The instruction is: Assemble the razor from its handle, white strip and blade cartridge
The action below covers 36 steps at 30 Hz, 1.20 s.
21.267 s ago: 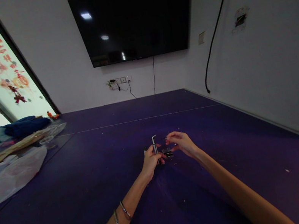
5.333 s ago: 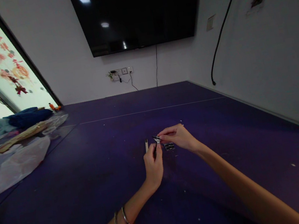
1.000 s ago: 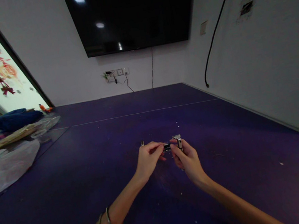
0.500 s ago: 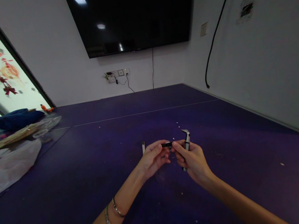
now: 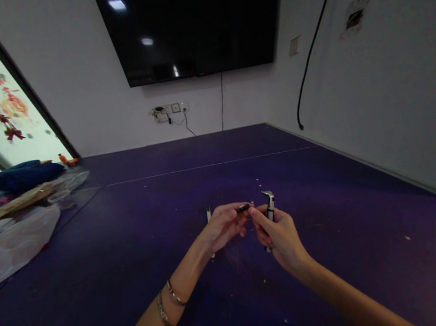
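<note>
My left hand [image 5: 225,223] pinches a small dark stick-like piece [image 5: 243,208] between thumb and fingers. The thumb and fingertip of my right hand [image 5: 280,233] meet at the right end of that piece. Held in the right fist is a slim tool [image 5: 270,207] with a curved silver head and a white-and-black handle; its head points up and its lower end shows under the fingers. Behind the left hand, a thin white strip with a dark tip [image 5: 209,213] lies on the purple surface [image 5: 159,285], mostly covered by the hand.
At the left lie a clear plastic bag [image 5: 18,249], a long tan packet [image 5: 15,207] and dark blue cloth [image 5: 28,175]. White specks dot the surface. A large black screen [image 5: 197,20] hangs on the wall, and a black cable [image 5: 314,39] dangles at the right.
The dark piece has tilted, its right end now higher, and more of it shows past the left fingertips. The silver-headed tool has shifted slightly left and down with the right hand.
</note>
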{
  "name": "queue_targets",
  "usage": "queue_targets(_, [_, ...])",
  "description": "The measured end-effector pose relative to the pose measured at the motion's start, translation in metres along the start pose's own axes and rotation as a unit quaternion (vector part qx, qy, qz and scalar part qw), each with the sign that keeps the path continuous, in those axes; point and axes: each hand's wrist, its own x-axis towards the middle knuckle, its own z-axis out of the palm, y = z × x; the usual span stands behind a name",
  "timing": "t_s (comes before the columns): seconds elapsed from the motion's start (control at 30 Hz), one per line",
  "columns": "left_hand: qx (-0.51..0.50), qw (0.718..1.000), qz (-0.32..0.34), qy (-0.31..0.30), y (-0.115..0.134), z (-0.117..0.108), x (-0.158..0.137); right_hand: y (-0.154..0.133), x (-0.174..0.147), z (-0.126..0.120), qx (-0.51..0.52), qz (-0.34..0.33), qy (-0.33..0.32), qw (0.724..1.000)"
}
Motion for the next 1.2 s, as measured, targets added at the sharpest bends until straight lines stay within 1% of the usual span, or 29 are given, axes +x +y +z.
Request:
queue_targets(0.07, [-0.030, 0.999, 0.016, 0.001, 0.000, -0.002, 0.002, 0.000, -0.008, 0.002, 0.030, 0.003, -0.025, 0.999])
queue_targets(0.13, [-0.061, 0.998, 0.015, -0.008, 0.000, -0.005, 0.005, 0.000, -0.019, 0.006, 0.067, 0.030, -0.068, 0.995])
queue_targets(0.2, [-0.082, 0.996, -0.005, -0.026, -0.001, -0.007, 0.008, 0.003, -0.029, 0.010, 0.085, 0.060, -0.098, 0.990])
queue_targets(0.27, [-0.087, 0.994, -0.030, -0.052, -0.003, -0.008, 0.011, 0.006, -0.037, 0.013, 0.086, 0.074, -0.109, 0.988])
queue_targets(0.37, [-0.077, 0.992, -0.052, -0.085, -0.007, -0.008, 0.013, 0.011, -0.042, 0.015, 0.086, 0.072, -0.112, 0.987])
queue_targets(0.57, [-0.062, 0.991, -0.056, -0.107, -0.008, -0.010, 0.012, 0.015, -0.042, 0.017, 0.084, 0.061, -0.122, 0.987])
queue_targets(0.77, [-0.048, 0.993, -0.056, -0.097, -0.005, -0.009, 0.012, 0.016, -0.043, 0.018, 0.094, 0.058, -0.131, 0.985])
queue_targets(1.0, [-0.049, 0.992, -0.045, -0.107, -0.002, -0.007, 0.012, 0.016, -0.042, 0.017, 0.085, 0.064, -0.125, 0.986])
queue_targets(1.2, [-0.039, 0.993, -0.059, -0.100, 0.001, -0.007, 0.011, 0.015, -0.043, 0.017, 0.072, 0.063, -0.120, 0.988])
